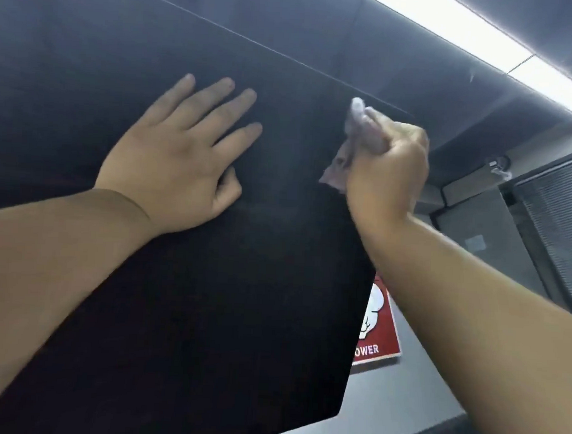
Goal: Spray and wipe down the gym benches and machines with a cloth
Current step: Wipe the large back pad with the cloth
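A large black padded panel (209,295) fills most of the view, seen from below at a steep upward angle. My left hand (179,159) lies flat against it, fingers spread, holding nothing. To its right, my right hand (388,175) is closed in a fist around a crumpled pale pinkish cloth (353,144), which is pressed against the panel near its upper right edge. Part of the cloth sticks out above and below the fist. No spray bottle is in view.
A red poster (378,329) with a white fist and the letters "OWER" hangs on the grey wall behind the panel. A bright ceiling light strip (482,38) runs along the upper right. Dark window blinds (559,228) stand at the right edge.
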A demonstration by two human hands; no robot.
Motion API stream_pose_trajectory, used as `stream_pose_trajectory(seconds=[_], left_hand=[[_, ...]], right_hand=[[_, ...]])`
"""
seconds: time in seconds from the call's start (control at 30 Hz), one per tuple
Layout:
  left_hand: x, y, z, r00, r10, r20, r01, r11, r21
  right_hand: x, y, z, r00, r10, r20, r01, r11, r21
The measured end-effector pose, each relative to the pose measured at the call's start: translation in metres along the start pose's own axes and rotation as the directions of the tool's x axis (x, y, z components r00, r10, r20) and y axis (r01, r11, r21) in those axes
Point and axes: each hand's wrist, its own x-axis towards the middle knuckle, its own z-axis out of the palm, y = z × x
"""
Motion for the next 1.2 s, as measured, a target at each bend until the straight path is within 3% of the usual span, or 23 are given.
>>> stream_pose_trajectory(seconds=[0.07,0.13,0.2,0.27,0.37,0.4,0.47,0.5,0.57,0.63,0.67,0.73,0.8,0.87,0.9,0.93,1.0,1.07,1.13,1.2], left_hand=[[0.000,0.001,0.001,1.000,0.000,-0.018,-0.001,1.000,-0.008],[0.001,0.000,0.000,1.000,0.015,-0.019,-0.015,0.999,-0.031],[0.002,-0.002,0.000,1.000,0.029,-0.005,-0.029,0.999,-0.037],[0.001,-0.003,-0.001,1.000,0.022,0.018,-0.022,0.999,-0.029],[-0.003,-0.002,-0.011,0.998,0.004,0.059,0.004,0.990,-0.138],[-0.007,-0.005,-0.016,0.998,0.014,0.067,-0.002,0.983,-0.183],[-0.018,-0.017,-0.028,0.997,0.052,0.055,-0.043,0.986,-0.159],[-0.025,-0.028,-0.032,0.999,0.042,0.028,-0.039,0.995,-0.090],[-0.038,-0.050,-0.038,0.999,-0.043,-0.019,0.044,0.999,0.016],[-0.046,-0.060,-0.037,0.995,-0.095,-0.018,0.096,0.995,0.038],[-0.048,-0.061,-0.035,0.995,-0.095,-0.008,0.095,0.995,0.038],[-0.051,-0.057,-0.032,0.996,-0.084,0.011,0.084,0.996,0.038],[-0.049,-0.057,-0.033,0.996,-0.087,0.018,0.086,0.996,0.038],[-0.050,-0.057,-0.035,0.995,-0.097,0.025,0.096,0.995,0.032],[-0.051,-0.057,-0.035,0.994,-0.104,0.026,0.104,0.994,0.029],[-0.050,-0.055,-0.034,0.994,-0.104,0.027,0.104,0.994,0.023],[-0.051,-0.052,-0.033,0.994,-0.104,0.019,0.104,0.994,0.028],[-0.052,-0.054,-0.032,0.994,-0.110,-0.002,0.110,0.993,0.038],[-0.052,-0.055,-0.031,0.994,-0.105,-0.007,0.106,0.994,0.030],[-0.052,-0.055,-0.031,0.995,-0.104,0.002,0.104,0.995,0.015]], right_hand=[[0.027,-0.005,0.015,0.983,0.148,-0.110,-0.147,0.989,0.022],[0.012,-0.010,0.030,0.989,0.145,-0.016,-0.146,0.986,-0.086],[-0.027,-0.012,0.036,1.000,0.002,0.011,0.000,0.989,-0.148],[-0.075,-0.010,0.030,0.977,-0.128,0.172,0.149,0.982,-0.117],[-0.104,-0.006,0.007,0.851,-0.272,0.449,0.312,0.950,-0.016],[-0.093,-0.008,0.001,0.818,-0.314,0.481,0.363,0.932,-0.008],[-0.052,-0.012,-0.002,0.876,-0.285,0.388,0.345,0.934,-0.092],[-0.024,-0.015,0.003,0.938,-0.223,0.266,0.259,0.960,-0.109],[0.014,-0.028,0.024,0.991,-0.083,0.107,0.094,0.990,-0.106],[0.003,-0.044,0.043,0.993,-0.001,0.114,0.022,0.983,-0.181],[-0.016,-0.049,0.052,0.992,-0.048,0.115,0.067,0.984,-0.165],[-0.069,-0.059,0.053,0.958,-0.192,0.214,0.216,0.972,-0.093],[-0.114,-0.065,0.043,0.866,-0.274,0.418,0.310,0.950,-0.019],[-0.116,-0.065,0.033,0.774,-0.362,0.520,0.361,0.926,0.109],[-0.103,-0.064,0.031,0.776,-0.363,0.516,0.342,0.929,0.139],[-0.085,-0.064,0.032,0.831,-0.325,0.452,0.308,0.945,0.113],[-0.031,-0.060,0.035,0.980,-0.094,0.177,0.104,0.993,-0.051],[0.005,-0.061,0.040,0.985,0.156,0.067,-0.142,0.974,-0.177],[-0.010,-0.067,0.051,0.984,0.125,0.127,-0.095,0.971,-0.220],[-0.054,-0.075,0.056,0.972,-0.050,0.231,0.075,0.992,-0.098]])
